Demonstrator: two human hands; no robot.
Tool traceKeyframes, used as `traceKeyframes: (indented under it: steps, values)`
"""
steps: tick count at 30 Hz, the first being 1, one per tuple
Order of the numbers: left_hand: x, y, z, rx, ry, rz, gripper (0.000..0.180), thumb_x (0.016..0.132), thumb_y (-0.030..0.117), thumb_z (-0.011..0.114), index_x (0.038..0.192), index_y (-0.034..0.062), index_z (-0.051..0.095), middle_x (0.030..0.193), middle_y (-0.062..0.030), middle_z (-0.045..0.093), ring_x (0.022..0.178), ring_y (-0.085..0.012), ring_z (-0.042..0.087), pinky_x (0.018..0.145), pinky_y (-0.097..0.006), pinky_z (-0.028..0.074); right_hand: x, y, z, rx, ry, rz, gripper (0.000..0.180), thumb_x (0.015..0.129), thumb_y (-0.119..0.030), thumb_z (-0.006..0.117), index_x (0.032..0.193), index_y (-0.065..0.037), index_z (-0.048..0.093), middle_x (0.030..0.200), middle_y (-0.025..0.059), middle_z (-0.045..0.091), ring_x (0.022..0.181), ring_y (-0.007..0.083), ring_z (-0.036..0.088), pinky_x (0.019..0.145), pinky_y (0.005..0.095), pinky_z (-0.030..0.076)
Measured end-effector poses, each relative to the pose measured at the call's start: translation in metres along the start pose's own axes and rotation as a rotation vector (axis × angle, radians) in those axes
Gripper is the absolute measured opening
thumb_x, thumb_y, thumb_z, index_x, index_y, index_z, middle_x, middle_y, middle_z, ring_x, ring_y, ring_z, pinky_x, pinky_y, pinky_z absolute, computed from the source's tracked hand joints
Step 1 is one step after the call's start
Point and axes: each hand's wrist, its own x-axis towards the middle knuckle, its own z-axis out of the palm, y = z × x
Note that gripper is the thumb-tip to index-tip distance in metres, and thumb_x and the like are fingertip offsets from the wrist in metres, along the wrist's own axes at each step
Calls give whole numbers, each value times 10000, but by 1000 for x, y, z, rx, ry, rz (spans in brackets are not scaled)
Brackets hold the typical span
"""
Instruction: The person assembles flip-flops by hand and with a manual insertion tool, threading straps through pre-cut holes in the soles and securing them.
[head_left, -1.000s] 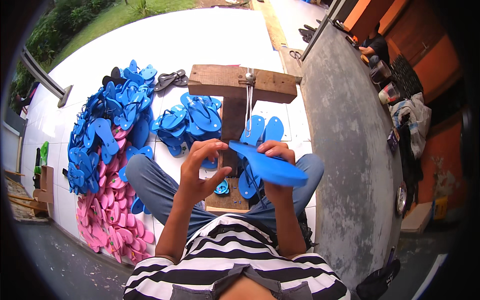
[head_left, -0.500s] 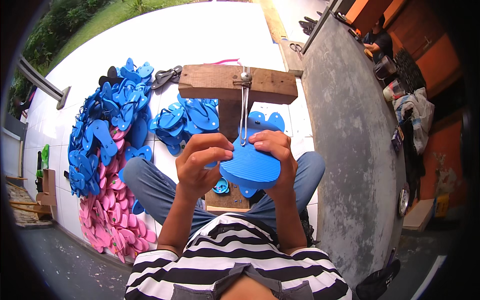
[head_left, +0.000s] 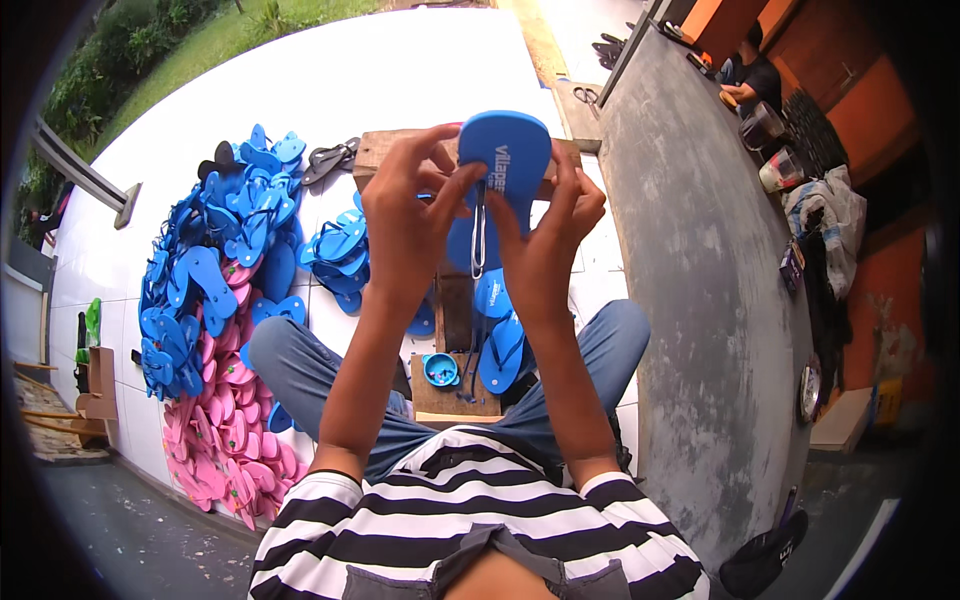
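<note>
A blue flip-flop sole (head_left: 512, 140) is held up between my hands, its smooth printed face showing. My left hand (head_left: 412, 205) pinches its left edge, the thumb and fingers close to a dark strap end. My right hand (head_left: 550, 225) is closed round the right side, thumb near the middle. A looped metal wire hook (head_left: 478, 240) hangs against the sole beside my thumbs; whether it passes through the hole is hard to make out. Behind stands a wooden T-shaped post (head_left: 380, 150), partly covered by my hands. Below, a blue flip-flop (head_left: 501, 352) with dark straps lies between my legs.
A small turquoise bowl (head_left: 440, 380) with tiny bits sits on a wooden board (head_left: 460, 402). Left are heaps of blue flip-flops (head_left: 205, 280) and pink flip-flops (head_left: 235, 430). A grey ledge (head_left: 700, 280) runs along the right, where a person (head_left: 760, 80) sits farther off.
The sole has gone up and away from me and been turned, from its ribbed face to the printed one. Both hands rose with it and now cover part of the wooden crossbar.
</note>
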Motion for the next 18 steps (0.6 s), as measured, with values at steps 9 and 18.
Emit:
traceKeyframes:
  steps: [9,18]
  values:
    - [-109,-75,2,35,-90,-257,244,933,210,662,1071,13,617,879,-86,685,742,-140,648,592,-253,490,-93,57,4,348,-327,465,469,880,-318,727,1190,-33,521,1061,103,561,890,175,580,754,317,475]
    - [-199,-84,-16,-133,-462,-603,190,962,170,620,1014,-13,617,781,-74,691,731,-70,617,576,-235,482,-194,42,-34,569,-663,695,219,978,-218,600,1072,-23,567,853,54,626,770,116,602,676,265,478]
